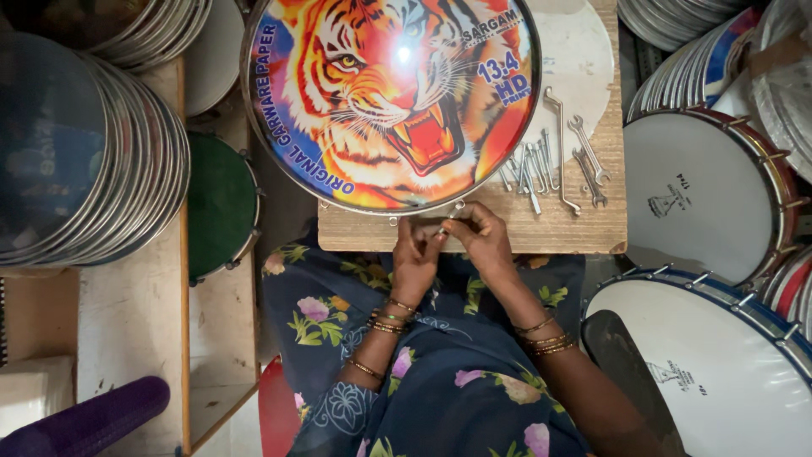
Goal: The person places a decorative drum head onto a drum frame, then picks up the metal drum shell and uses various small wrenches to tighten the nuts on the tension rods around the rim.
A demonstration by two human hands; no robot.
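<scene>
Head view: left hand (416, 254) and right hand (482, 239) pinch a small bolt (446, 225) below the round tiger-print drumhead (391, 101).

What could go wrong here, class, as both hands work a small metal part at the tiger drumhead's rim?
1. The small metal rod pinched between left hand and right hand could slip into the lap.
2. The round tiger-printed drumhead overhangs the wooden board and might tip.
3. The loose steel spanners lie close by and could be knocked off.
</scene>
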